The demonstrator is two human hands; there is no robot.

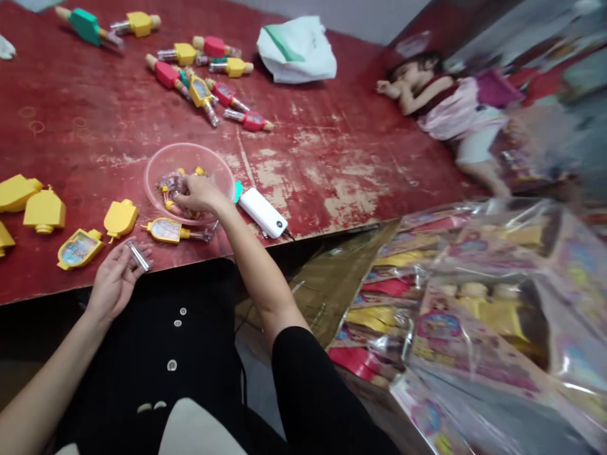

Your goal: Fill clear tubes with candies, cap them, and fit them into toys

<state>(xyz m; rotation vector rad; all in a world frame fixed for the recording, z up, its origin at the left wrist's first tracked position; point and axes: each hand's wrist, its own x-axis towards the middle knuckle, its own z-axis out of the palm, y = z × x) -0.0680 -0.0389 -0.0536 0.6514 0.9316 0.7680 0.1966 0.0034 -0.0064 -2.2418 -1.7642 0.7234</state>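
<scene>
A: How far along is it?

B: Some toys point(200, 90) on the tabletop point(114, 104) have clear ends; nearby yellow shells point(121, 218) don't. Left hand point(110, 281): grip loosely curled round a clear tube point(139, 256).

A: Right hand point(202, 193)?

B: In the pink bowl point(218, 165) of small parts point(167, 188), can't tell how closed that grip is or what it's got.

Under and beyond the right hand point(203, 194) spreads a broad red tabletop point(303, 145), its paint scuffed to tan patches mostly to that hand's right. Past the far edge stands a plain greyish wall point(351, 16). The area far right is blurred; soft pale light falls across the surface.
</scene>
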